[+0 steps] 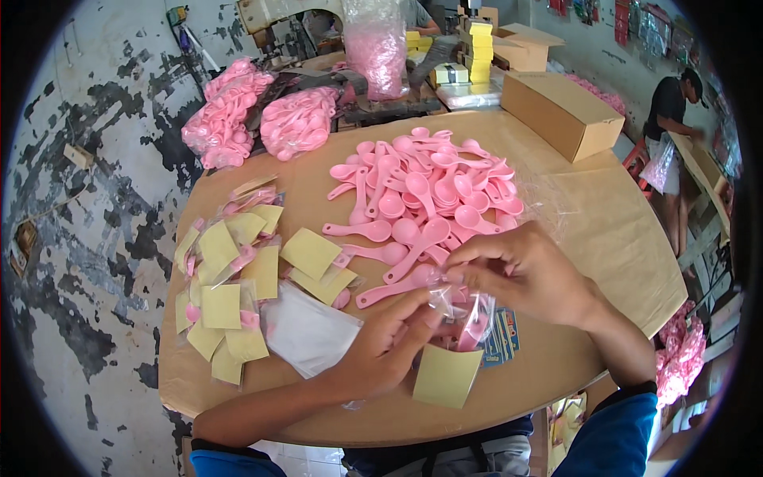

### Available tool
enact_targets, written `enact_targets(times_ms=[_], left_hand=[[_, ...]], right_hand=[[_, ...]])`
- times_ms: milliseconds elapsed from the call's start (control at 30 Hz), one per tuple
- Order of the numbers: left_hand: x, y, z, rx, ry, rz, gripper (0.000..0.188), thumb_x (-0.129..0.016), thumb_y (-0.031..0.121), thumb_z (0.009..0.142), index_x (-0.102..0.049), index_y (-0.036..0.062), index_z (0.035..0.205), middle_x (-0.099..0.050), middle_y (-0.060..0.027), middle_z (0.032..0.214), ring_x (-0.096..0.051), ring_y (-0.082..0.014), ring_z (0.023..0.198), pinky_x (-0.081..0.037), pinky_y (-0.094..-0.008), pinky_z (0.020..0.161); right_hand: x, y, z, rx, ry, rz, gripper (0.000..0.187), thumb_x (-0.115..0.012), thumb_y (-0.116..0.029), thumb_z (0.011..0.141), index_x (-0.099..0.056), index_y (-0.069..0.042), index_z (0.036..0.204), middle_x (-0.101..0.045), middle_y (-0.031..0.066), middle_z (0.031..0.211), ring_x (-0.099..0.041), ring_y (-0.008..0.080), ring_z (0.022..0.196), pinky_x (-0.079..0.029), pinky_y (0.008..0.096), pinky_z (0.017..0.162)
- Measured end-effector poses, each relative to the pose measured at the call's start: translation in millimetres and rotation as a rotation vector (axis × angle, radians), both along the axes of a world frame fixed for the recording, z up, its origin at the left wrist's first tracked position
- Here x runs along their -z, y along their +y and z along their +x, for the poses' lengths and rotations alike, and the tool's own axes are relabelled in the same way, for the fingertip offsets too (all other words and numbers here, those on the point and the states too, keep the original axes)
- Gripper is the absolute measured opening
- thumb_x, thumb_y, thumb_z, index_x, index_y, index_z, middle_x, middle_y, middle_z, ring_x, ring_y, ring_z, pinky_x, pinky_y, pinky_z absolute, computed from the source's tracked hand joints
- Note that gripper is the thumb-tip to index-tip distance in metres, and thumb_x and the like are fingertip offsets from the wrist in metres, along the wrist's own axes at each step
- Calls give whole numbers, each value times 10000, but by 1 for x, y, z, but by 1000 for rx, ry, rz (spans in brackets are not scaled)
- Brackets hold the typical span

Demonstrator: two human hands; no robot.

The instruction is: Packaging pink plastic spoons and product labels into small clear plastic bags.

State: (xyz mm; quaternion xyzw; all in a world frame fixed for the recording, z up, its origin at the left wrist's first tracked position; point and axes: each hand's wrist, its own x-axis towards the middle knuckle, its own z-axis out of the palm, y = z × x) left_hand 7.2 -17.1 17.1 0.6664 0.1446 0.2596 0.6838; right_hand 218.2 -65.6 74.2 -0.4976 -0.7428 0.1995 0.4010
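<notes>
Near the table's front edge, a clear plastic bag (467,312) hangs between my hands with a pink spoon (474,330) inside. A yellow card (447,377) sits at the bag's lower end. My left hand (395,342) pinches the bag's left side, and the fingers of my right hand (524,274) are closed on its upper right. Just beyond lies a heap of loose pink spoons (421,187). Several printed blue cards (501,338) lie right beside the bag, partly hidden by it. To the left of my left hand is a stack of empty clear bags (306,330).
Bagged spoons with yellow cards (221,306) pile up at the table's left. Large bags of pink spoons (298,121) stand behind it. A cardboard box (563,115) is at the far right corner. Another person (674,119) stands at the right.
</notes>
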Motion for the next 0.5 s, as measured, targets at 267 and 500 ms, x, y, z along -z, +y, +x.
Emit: enact_targets(times_ms=[267,500], left_hand=[[2,0,2,-109,83,-84,439,-416,113,1028,-332,-68,1419,-545,-143,1244,-616,-173,1055,-532,-289,890],[9,-1,2,-99,78,204,413,-416,77,1020,-373,-77,1402,-582,-148,1188,-605,-137,996,-522,-266,867]], right_hand=[[9,-3,-7,151,-455,487,179,-747,-147,711,-678,-107,871,-614,10,902,-577,200,815,-504,343,692],[29,0,-6,157,-638,652,161,-735,-191,676,-650,-89,768,-604,13,813,-575,189,804,-487,343,704]])
